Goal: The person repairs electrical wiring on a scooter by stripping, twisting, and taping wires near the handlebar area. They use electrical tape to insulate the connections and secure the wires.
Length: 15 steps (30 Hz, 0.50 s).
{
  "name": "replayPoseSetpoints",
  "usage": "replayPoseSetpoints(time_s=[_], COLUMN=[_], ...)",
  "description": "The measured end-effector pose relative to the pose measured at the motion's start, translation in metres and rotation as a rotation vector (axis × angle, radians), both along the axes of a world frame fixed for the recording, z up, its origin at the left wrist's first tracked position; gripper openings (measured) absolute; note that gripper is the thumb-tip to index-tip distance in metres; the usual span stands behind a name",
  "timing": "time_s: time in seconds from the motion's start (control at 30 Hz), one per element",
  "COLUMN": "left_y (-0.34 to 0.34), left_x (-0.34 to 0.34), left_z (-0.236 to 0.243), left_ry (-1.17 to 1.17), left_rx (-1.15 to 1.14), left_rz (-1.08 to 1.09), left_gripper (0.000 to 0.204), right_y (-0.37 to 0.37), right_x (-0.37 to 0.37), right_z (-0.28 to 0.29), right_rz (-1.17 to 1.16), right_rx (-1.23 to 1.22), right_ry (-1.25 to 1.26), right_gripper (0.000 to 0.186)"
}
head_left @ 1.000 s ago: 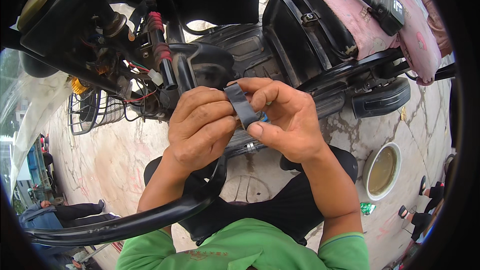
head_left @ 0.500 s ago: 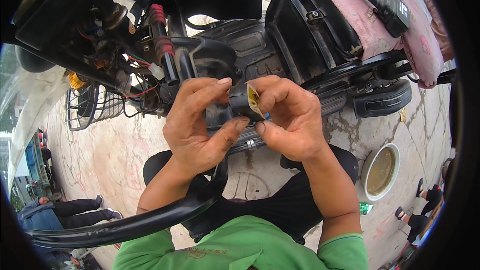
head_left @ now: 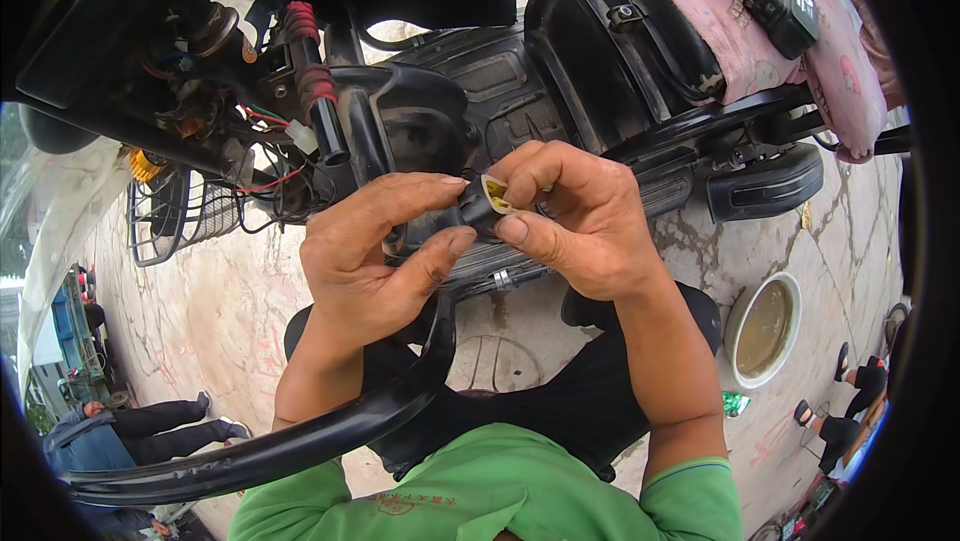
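Note:
Between my two hands, in front of my chest, is a small black roll that looks like electrical tape [head_left: 476,205], with a pale and yellow label on its right end. My left hand [head_left: 372,259] pinches its left side between thumb and fingers. The thumb and forefinger of my right hand [head_left: 592,226] close on the labelled end. Beyond the roll stands a black electric scooter [head_left: 500,81]; loose wires and a white connector [head_left: 302,137] show at its opened front.
A black curved bar [head_left: 290,451] crosses in front of my left forearm. On the pink seat cover [head_left: 745,51] lies a cordless power tool [head_left: 785,16]. A basin of murky water [head_left: 765,331] stands at the right. People [head_left: 110,441] are at both lower edges; a wire basket [head_left: 165,216] is at left.
My hands have shifted slightly left, and the roll has turned and tilted between them. My right fingers have moved in over its labelled end. The view has shifted a little.

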<state>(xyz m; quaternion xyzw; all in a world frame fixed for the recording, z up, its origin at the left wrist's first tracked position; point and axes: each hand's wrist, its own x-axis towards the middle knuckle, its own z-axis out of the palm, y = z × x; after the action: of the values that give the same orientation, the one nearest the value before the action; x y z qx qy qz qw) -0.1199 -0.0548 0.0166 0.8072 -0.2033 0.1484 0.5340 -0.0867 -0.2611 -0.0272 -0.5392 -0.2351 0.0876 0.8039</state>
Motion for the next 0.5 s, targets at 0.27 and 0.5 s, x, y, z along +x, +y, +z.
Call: replayPoseSetpoints(time_s=[0.27, 0.5], left_y=[0.0052, 0.0028], left_x=[-0.0036, -0.0045], left_z=[0.006, 0.0059], left_ry=[0.055, -0.051], left_rx=[0.241, 0.391], left_rz=[0.0, 0.06], left_gripper=[0.021, 0.016], right_y=[-0.0034, -0.006], right_x=[0.0003, -0.0002], right_z=[-0.005, 0.0022], right_rz=[-0.059, 0.002], right_rx=[-0.187, -0.291], right_ry=[-0.088, -0.043], right_gripper=[0.015, 0.017])
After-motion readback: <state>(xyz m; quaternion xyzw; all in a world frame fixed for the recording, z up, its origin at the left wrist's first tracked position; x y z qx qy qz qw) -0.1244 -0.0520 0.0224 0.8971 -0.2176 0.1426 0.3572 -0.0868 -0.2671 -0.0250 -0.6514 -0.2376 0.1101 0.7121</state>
